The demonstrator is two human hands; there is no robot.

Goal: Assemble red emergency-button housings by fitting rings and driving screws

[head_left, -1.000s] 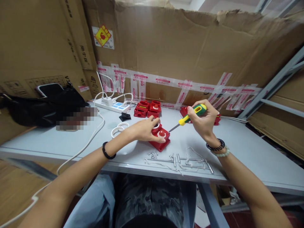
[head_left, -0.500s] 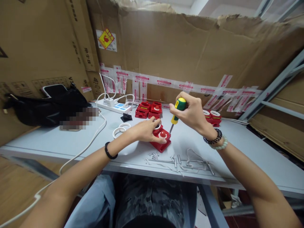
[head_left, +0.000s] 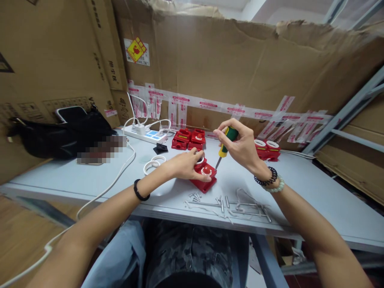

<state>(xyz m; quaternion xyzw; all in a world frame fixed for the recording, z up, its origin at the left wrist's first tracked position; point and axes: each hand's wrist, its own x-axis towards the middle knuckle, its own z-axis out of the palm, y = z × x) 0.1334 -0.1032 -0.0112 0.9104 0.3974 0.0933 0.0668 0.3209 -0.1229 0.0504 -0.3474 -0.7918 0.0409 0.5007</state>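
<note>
A red plastic block (head_left: 204, 185) with white rings lies on the table in front of me. My left hand (head_left: 189, 165) is closed around its left side, thumb along the near face, and hides part of it. In my right hand (head_left: 240, 140) is a screwdriver (head_left: 223, 151) with a green and yellow handle. It slants down to the left, its tip at the block's right edge; whether it sits in a screw is too small to tell. Nearer me lie several screws (head_left: 196, 197) and metal rods (head_left: 240, 208), with white string among the rods.
Behind are more red blocks (head_left: 188, 139), and another red pair (head_left: 267, 150) at the right. White rings (head_left: 154, 164), a black piece (head_left: 160, 148) and a power strip (head_left: 147, 134) lie left. A black bag (head_left: 60, 136) and a white cable (head_left: 120, 174) occupy the far left.
My right hand has turned a little, and the screwdriver handle leans further to the right. The tip stays at the block's edge. My left hand keeps its hold.
</note>
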